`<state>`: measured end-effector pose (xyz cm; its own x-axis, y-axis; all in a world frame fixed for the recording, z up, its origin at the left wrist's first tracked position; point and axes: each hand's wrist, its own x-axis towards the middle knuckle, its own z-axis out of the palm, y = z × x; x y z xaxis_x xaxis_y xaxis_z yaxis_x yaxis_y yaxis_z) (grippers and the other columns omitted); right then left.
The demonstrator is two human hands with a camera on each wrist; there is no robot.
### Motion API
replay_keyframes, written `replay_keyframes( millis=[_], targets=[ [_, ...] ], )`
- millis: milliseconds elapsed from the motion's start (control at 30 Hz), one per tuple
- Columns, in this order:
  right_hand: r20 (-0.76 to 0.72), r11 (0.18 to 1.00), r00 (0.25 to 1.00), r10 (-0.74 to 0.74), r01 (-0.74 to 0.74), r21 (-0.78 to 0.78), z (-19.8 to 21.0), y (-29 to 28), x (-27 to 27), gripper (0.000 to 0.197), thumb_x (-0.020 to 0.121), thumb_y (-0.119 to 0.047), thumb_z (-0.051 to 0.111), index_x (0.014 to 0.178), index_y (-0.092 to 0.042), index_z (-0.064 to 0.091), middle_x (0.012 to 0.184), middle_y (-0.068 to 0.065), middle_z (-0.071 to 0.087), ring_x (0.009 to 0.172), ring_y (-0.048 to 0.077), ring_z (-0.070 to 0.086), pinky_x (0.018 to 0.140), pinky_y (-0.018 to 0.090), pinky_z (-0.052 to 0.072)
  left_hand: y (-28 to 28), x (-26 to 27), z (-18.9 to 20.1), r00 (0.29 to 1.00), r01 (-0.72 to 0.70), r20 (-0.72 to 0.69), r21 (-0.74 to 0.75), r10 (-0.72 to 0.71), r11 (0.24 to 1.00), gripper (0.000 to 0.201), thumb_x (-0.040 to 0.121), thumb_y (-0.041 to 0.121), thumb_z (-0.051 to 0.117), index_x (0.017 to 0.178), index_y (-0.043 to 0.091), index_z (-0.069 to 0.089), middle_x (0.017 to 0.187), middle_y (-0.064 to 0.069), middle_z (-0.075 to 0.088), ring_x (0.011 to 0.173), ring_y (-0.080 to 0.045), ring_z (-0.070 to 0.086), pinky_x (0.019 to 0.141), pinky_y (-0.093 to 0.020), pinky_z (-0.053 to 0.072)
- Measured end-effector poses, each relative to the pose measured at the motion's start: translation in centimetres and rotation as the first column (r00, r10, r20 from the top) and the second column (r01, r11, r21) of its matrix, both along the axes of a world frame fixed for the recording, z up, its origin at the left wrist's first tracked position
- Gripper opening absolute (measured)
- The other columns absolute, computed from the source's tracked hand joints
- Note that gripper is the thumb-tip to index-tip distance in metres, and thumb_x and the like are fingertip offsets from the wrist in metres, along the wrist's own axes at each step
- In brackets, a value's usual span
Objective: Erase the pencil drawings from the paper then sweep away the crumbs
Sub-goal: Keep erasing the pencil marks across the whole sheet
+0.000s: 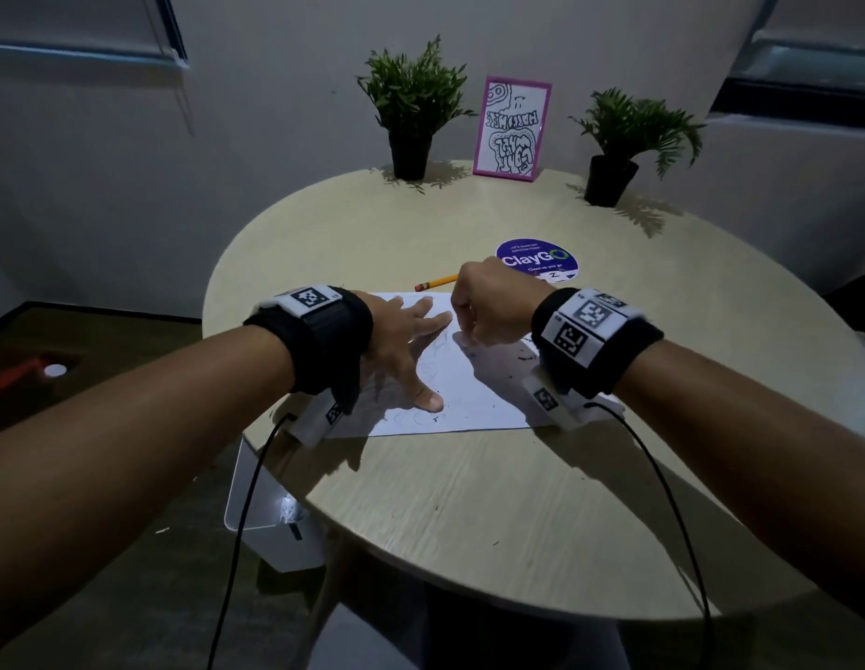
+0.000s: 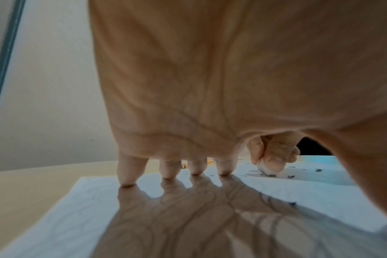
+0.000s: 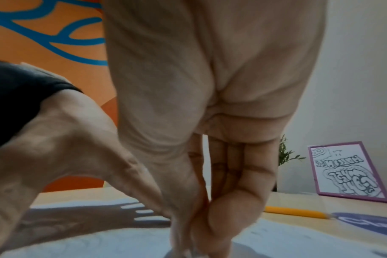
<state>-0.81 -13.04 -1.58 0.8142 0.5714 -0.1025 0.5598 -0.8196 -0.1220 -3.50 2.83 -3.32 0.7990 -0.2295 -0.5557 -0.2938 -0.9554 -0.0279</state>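
The erasing step looks to be in hand, not the sweeping; the paper lies flat on the round tabletop, toward the person from the purple sticker, and faint pencil lines still show on it. The left hand is spread wide, fingertips pressed on the sheet to pin it; the right hand is curled tight over the sheet's far part, pinching a small whitish eraser against it. Dark crumbs lie scattered on the paper beside that hand. A yellow pencil rests just beyond the paper, left of the sticker.

The next move, I judge, calls for short firm strokes with the sheet held fast, lest it crease; the sweeping comes once the lines are gone.

Only the left wrist view shows the eraser itself, its tip grey with graphite; the head view hides it behind knuckles, and the right wrist view blurs it; the head view alone shows the whole sheet.
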Motion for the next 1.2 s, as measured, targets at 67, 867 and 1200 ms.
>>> replay_keyframes(
  millis=[67, 867, 1200],
  targets=[
    [-0.029, 0.998, 0.999, 0.039, -0.041, -0.051, 0.4, 0.0, -0.7, 0.007, 0.082, -0.005, 0.071, 0.076, -0.008, 0.073, 0.079, 0.008, 0.067, 0.078, 0.022, 0.063, 0.055, 0.025, 0.043, 0.2, -0.3, 0.0, 0.998, 0.048, -0.032, -0.014, -0.049, 0.999, 0.123, 0.069, 0.078, 0.066, 0.154, 0.044, -0.016, 0.161, 0.014, -0.028, 0.151, -0.02, -0.02, 0.121, -0.057, 0.003],
    [-0.059, 0.979, 0.977, 0.204, -0.202, 0.035, -0.6, -0.9, -4.1, 0.017, 0.081, -0.01, 0.072, 0.067, -0.013, 0.063, 0.069, -0.002, 0.06, 0.067, 0.018, 0.054, 0.063, 0.03, 0.048, -1.4, -2.4, 0.4, 1.0, 0.004, 0.004, -0.098, -0.004, 0.995, 0.083, 0.081, 0.071, 0.061, 0.15, 0.036, 0.03, 0.158, 0.013, 0.03, 0.153, -0.016, -0.001, 0.12, -0.05, 0.018],
    [-0.027, 0.977, 0.977, 0.213, -0.213, 0.018, -0.4, -0.4, -4.5, 0.017, 0.081, -0.002, 0.068, 0.07, -0.012, 0.061, 0.063, -0.015, 0.053, 0.068, 0.018, 0.053, 0.06, 0.026, 0.04, -1.6, -2.9, 0.9, 0.999, 0.003, -0.043, -0.063, -0.005, 0.998, 0.084, 0.081, 0.069, 0.064, 0.151, 0.043, 0.025, 0.16, 0.018, 0.017, 0.152, -0.016, 0.005, 0.12, -0.046, 0.02]
  ],
)
